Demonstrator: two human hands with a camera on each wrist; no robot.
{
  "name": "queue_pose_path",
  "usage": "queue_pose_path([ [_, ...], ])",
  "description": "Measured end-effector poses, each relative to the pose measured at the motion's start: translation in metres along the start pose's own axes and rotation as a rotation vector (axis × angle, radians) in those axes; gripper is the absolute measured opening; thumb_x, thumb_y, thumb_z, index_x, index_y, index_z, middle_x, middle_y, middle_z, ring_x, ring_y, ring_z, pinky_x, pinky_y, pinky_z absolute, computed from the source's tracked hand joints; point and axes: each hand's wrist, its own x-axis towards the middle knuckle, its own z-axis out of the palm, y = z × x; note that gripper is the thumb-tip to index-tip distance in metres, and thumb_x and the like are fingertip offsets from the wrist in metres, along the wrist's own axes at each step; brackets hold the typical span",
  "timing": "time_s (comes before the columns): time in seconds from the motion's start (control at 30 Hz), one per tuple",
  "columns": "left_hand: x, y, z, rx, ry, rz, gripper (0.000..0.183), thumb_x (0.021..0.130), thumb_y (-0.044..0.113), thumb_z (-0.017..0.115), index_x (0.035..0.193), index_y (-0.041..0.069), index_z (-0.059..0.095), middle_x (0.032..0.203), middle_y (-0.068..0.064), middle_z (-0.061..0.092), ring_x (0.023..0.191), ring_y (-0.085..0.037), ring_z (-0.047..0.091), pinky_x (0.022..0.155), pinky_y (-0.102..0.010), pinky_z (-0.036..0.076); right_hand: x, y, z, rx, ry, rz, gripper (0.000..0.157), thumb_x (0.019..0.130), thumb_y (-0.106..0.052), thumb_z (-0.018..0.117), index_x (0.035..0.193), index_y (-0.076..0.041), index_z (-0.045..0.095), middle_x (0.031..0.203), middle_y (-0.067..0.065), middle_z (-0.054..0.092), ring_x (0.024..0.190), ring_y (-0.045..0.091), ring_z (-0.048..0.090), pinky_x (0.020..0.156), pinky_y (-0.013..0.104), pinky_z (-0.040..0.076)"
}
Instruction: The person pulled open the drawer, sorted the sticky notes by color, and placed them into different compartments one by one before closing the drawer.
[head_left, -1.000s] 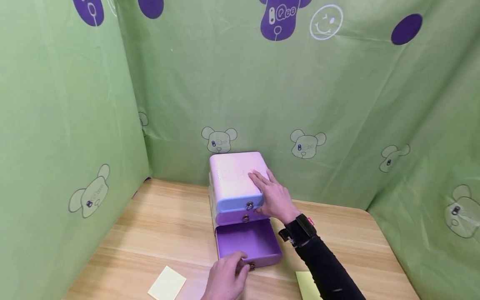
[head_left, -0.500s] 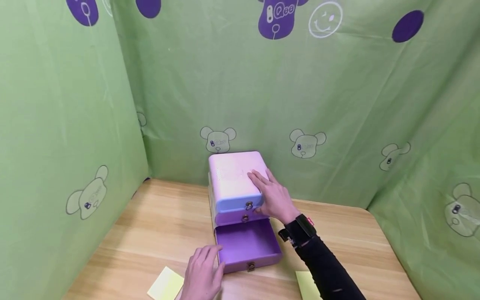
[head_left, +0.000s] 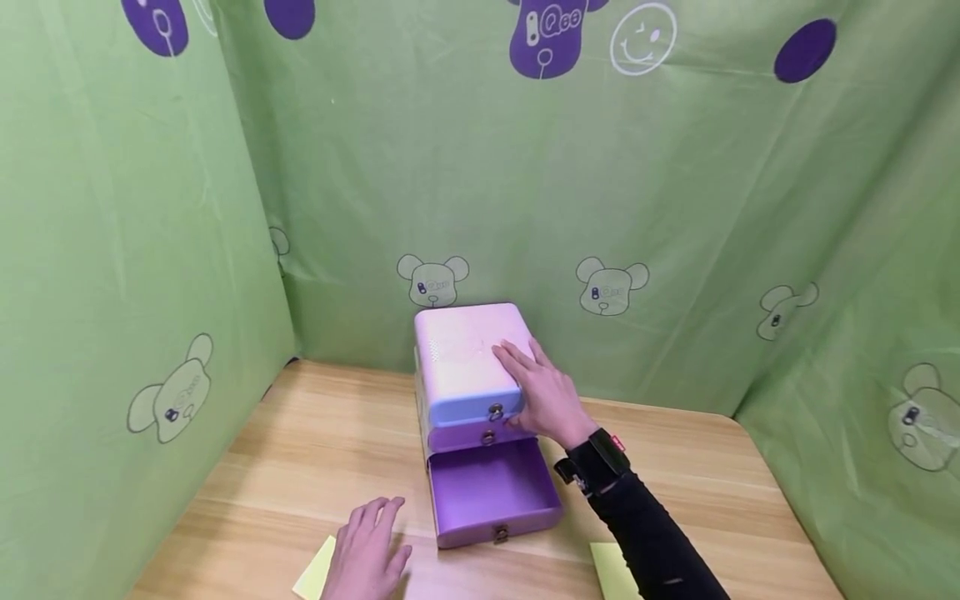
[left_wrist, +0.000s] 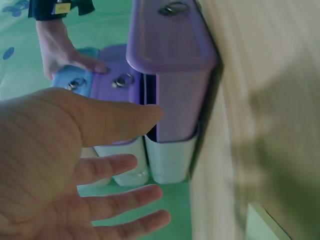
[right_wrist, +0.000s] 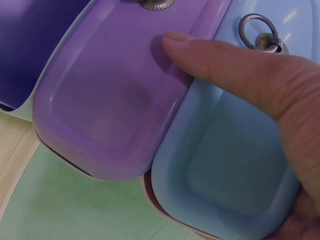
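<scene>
A small three-drawer storage box [head_left: 461, 342] with a pink top stands at the back of the table. Its upper drawer front is blue, the middle one purple. The purple bottom drawer [head_left: 528, 522] is pulled out, its bare inside showing. My right hand [head_left: 551, 396] rests on the box's top right part with straight fingers. In the right wrist view its thumb [right_wrist: 225, 62] extends across the blue front onto the middle drawer's front. My left hand [head_left: 363, 554] hovers left of the bottom drawer, fingers spread and holding nothing. It partly hides a yellow sticky note pad [head_left: 312, 575].
Another yellow pad [head_left: 615, 571] lies at the front right, partly under the right forearm. Green patterned cloth [head_left: 525, 183] encloses the wooden table [head_left: 352, 433] at the back and both sides.
My left hand has left the bottom drawer's front, moving left over the sticky note pad. The drawer stays out. My right hand stays on the box.
</scene>
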Motion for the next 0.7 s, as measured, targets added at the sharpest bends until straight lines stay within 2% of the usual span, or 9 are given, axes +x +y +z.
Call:
queue_pose_path([
  [0.13, -0.005, -0.009, 0.0, -0.006, -0.07, -0.034, 0.065, 0.071, 0.024, 0.081, 0.128, 0.002, 0.057, 0.124, -0.025, 0.061, 0.113, -0.044, 0.054, 0.085, -0.066, 0.051, -0.001, 0.0, 0.001, -0.002, -0.006, 0.001, 0.129, 0.042, -0.03, 0.096, 0.154, -0.022, 0.032, 0.16, 0.003, 0.035, 0.143, 0.046, 0.023, 0.077, 0.065, 0.057],
  [0.4, -0.006, -0.026, -0.003, -0.066, -0.27, -0.104, 0.073, 0.071, 0.027, 0.081, 0.132, 0.0, 0.053, 0.135, -0.034, 0.05, 0.121, -0.053, 0.045, 0.092, -0.076, 0.041, -0.003, 0.002, 0.002, -0.003, 0.001, 0.007, 0.13, 0.041, -0.029, 0.096, 0.154, -0.022, 0.032, 0.16, 0.003, 0.035, 0.142, 0.047, 0.025, 0.077, 0.066, 0.056],
  [0.53, -0.009, -0.034, -0.001, -0.082, -0.308, -0.125, 0.075, 0.069, 0.027, 0.082, 0.132, 0.0, 0.052, 0.137, -0.036, 0.048, 0.123, -0.055, 0.042, 0.092, -0.078, 0.039, -0.002, 0.001, 0.001, 0.001, 0.01, 0.001, 0.13, 0.041, -0.029, 0.097, 0.154, -0.022, 0.033, 0.159, 0.004, 0.036, 0.142, 0.047, 0.025, 0.078, 0.066, 0.056],
  [0.7, -0.011, -0.04, 0.002, -0.064, -0.309, -0.121, 0.072, 0.068, 0.026, 0.082, 0.129, 0.001, 0.054, 0.135, -0.035, 0.05, 0.121, -0.054, 0.044, 0.091, -0.077, 0.039, -0.001, 0.001, 0.0, -0.003, 0.01, -0.004, 0.129, 0.041, -0.03, 0.096, 0.154, -0.022, 0.032, 0.16, 0.003, 0.035, 0.142, 0.047, 0.024, 0.076, 0.065, 0.057],
])
